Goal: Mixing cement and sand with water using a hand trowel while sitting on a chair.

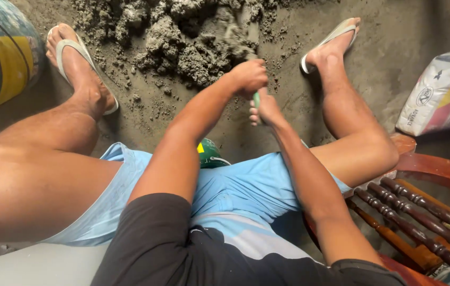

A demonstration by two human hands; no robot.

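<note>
Green-handled tool (257, 99) sits gripped in both your hands: left hand (249, 76) fisted high on it, right hand (266, 110) wrapped just below (blade buried, kind unclear). It digs into the grey mortar pile (182, 37) on the floor (384, 58), between your sandalled feet (79, 63).

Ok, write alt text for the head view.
A seated person's left hand and right hand both grip a green-handled tool dug into a pile of grey cement mix on the floor between sandalled feet. A wooden chair and a sack sit at right.
</note>
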